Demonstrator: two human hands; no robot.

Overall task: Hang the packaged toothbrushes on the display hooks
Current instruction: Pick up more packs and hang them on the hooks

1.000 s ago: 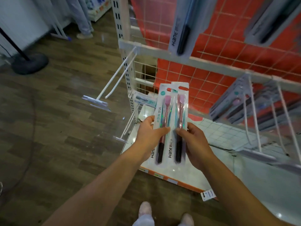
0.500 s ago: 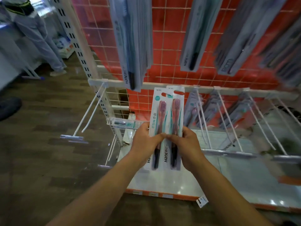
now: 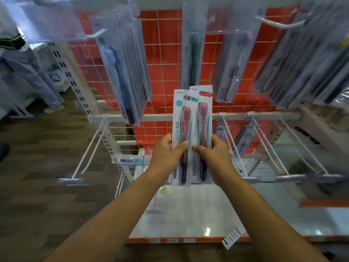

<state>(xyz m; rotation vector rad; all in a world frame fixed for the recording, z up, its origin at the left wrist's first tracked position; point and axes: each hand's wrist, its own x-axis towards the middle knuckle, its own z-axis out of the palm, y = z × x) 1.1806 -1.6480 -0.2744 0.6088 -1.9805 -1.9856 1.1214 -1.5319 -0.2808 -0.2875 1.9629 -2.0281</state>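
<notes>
Packs in hand: we see two packaged toothbrushes (image 3: pixel 191 129), a left pack (image 3: pixel 178 129) and a right pack (image 3: pixel 204 120), side by side with their inner edges overlapping.
What each pack holds: one toothbrush with a pink head and a dark handle end, sealed on a white card.
Long axis: both packs stand almost upright, with the heads and the hang holes up and the handles down toward the base shelf (image 3: pixel 188 214). The printed faces look at us, and the right pack sits a little higher.
Left hand (image 3: pixel 166 154): the thumb presses the front of the left pack and the fingers curl behind it, so it pinches the pack at about half height.
Right hand (image 3: pixel 211 154): the thumb lies on the front of the right pack and the fingers curl round its right edge.
Place of the packs: in the air before the middle of the white rail (image 3: pixel 151 117), on no hook.
Lower hooks: the hook at the left end of the rail (image 3: pixel 94 148) is bare. The hooks right of the middle (image 3: pixel 232 144) carry some packs at the back, near the red grid panel (image 3: pixel 166 63).
Upper row: blurred hanging packs (image 3: pixel 124 76) fill it.
Front edge of the base shelf: a price tag (image 3: pixel 233 237) hangs there.
</notes>
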